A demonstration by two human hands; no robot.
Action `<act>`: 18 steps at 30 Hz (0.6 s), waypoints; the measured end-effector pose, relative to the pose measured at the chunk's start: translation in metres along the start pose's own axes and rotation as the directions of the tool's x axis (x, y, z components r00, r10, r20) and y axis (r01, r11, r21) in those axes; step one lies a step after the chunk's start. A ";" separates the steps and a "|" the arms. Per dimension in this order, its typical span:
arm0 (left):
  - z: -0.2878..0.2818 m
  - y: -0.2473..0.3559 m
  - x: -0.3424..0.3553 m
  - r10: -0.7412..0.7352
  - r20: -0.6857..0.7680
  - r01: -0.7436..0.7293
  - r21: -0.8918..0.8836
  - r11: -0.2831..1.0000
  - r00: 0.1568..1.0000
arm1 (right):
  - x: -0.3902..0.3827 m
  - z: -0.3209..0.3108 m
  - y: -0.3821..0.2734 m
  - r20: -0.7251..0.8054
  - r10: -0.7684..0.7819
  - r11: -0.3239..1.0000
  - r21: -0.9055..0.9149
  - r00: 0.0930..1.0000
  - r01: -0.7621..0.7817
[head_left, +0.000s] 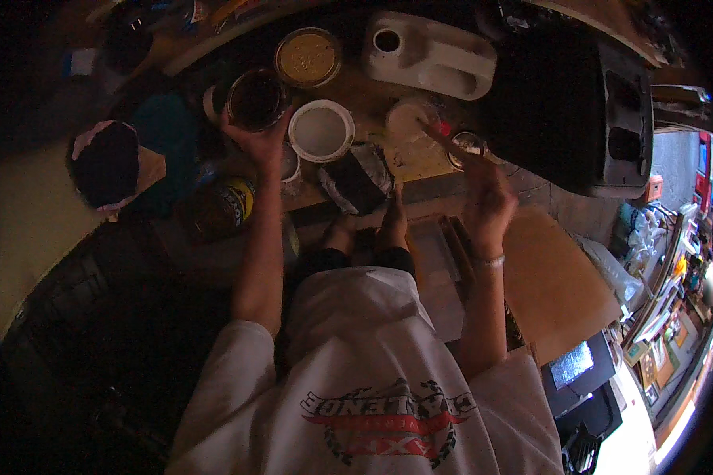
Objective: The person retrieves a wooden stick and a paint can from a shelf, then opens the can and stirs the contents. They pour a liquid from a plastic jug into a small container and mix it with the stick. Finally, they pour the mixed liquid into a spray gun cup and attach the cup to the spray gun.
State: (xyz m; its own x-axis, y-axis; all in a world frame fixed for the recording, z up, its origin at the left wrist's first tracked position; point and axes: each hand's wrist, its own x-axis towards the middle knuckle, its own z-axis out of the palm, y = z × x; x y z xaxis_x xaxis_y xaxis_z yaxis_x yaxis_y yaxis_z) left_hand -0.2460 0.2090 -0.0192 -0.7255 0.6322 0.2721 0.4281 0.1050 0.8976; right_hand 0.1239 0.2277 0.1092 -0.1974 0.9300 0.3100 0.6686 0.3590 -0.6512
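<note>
Brown cardboard (558,277) near a bulky black container (562,111)

Dark container (257,100): inside unclear; left fingers (227,121) partly hidden behind.

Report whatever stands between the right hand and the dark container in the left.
In this view, the white tub sits between the right hand and the dark container; whether it obstructs, I cannot tell.

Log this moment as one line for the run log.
left hand: gripping dark round container | right hand: near small metal-rimmed can, grip unclear | nearby: white tub, gold-topped can, beige jug
</note>
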 end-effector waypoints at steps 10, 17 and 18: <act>-0.006 -0.001 -0.013 -0.058 0.033 0.053 0.134 0.990 0.998 | 0.037 0.039 -0.013 0.225 -0.012 0.999 -0.042 0.974 0.021; -0.020 0.000 -0.022 -0.105 0.068 0.081 0.296 0.952 0.992 | 0.038 0.043 0.002 0.319 0.054 0.998 -0.027 0.946 -0.048; -0.025 0.003 -0.029 0.031 0.101 -0.055 0.244 0.968 0.994 | 0.038 0.044 0.005 0.291 0.015 0.999 -0.048 0.957 -0.001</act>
State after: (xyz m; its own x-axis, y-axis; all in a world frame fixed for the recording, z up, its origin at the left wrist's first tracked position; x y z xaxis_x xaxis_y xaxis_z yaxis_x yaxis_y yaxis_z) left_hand -0.2378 0.1717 -0.0156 -0.6539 0.7093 0.2632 0.5855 0.2541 0.7698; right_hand 0.0879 0.2683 0.0873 -0.3868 0.9182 0.0854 0.7027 0.3535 -0.6175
